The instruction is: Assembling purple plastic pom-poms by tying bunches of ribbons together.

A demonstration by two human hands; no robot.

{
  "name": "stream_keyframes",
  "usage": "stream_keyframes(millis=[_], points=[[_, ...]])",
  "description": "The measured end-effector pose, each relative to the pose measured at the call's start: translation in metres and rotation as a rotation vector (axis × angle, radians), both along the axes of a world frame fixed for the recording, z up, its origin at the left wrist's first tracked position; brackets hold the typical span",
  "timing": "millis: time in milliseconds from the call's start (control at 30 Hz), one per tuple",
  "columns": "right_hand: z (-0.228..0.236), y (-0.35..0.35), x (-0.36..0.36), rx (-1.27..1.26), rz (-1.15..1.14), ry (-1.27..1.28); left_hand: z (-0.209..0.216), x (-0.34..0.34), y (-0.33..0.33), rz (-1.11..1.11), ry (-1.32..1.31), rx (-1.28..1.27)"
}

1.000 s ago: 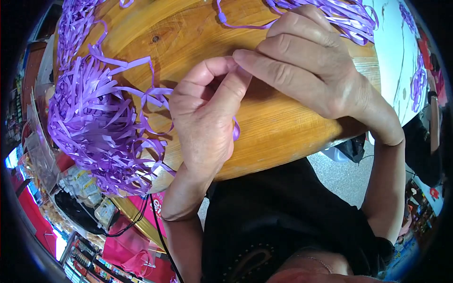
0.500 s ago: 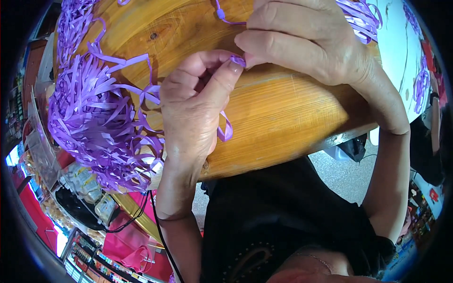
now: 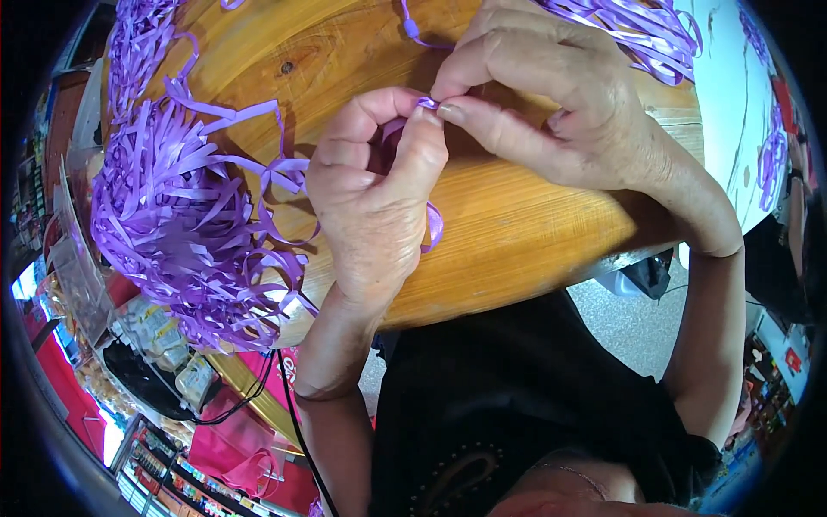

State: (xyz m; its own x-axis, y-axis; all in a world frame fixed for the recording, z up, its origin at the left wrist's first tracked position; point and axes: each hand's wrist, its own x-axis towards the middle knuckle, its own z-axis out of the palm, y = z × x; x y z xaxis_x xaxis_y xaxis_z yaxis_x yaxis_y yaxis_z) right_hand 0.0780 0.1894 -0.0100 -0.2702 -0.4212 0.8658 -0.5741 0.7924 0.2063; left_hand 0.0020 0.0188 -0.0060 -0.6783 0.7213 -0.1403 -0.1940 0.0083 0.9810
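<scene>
Between my two hands, over the wooden table, is a narrow purple ribbon (image 3: pixel 425 103). My left hand (image 3: pixel 379 185) pinches it between thumb and forefinger, and a loop of ribbon hangs out below that palm. Thumb and forefinger of my right hand (image 3: pixel 560 108) close on the same spot from the right, fingertips nearly touching the left ones. Whether the ribbon is knotted there is too small to make out. A big tangled heap of purple ribbon (image 3: pixel 172 215) lies at the left, some strands reaching toward my left wrist.
The wooden table (image 3: pixel 534 241) has a curved near edge in front of my body. More purple ribbon (image 3: pixel 637 34) lies in a bundle at the far right, beside a white surface (image 3: pixel 728 112). Clear plastic packages (image 3: pixel 151 332) and a black cable (image 3: pixel 293 414) are at the lower left.
My left hand has shifted slightly right. My right hand has turned and lowered, so its thumb and forefinger now show pinched at the ribbon. The far-right bundle is more exposed.
</scene>
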Motion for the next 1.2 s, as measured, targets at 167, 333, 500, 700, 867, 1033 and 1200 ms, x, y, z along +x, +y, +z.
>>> stream_keyframes(millis=[167, 333, 500, 700, 867, 1033, 1200], points=[[0.029, -0.034, 0.021, -0.779, -0.314, -0.891, -0.001, 0.001, -0.001, -0.042, -0.015, 0.098], [0.028, -0.032, 0.02, -1.386, -0.075, -1.245, -0.01, -0.004, -0.006, -0.116, -0.224, 0.317], [0.014, -0.032, 0.018, -1.711, 0.19, -1.266, -0.012, -0.01, -0.006, -0.211, -0.556, 0.406], [0.014, -0.041, 0.016, -1.556, 0.244, -1.049, -0.015, -0.012, -0.007, -0.205, -0.627, 0.436], [0.016, -0.03, 0.013, -0.841, -0.07, -0.768, -0.012, -0.014, -0.009, -0.173, -0.632, 0.395], [0.017, -0.027, 0.011, -0.599, -0.118, -0.645, -0.011, -0.015, -0.009, -0.164, -0.571, 0.358], [0.018, -0.029, 0.013, -0.515, -0.219, -0.641, -0.01, -0.013, -0.009, -0.16, -0.52, 0.316]])
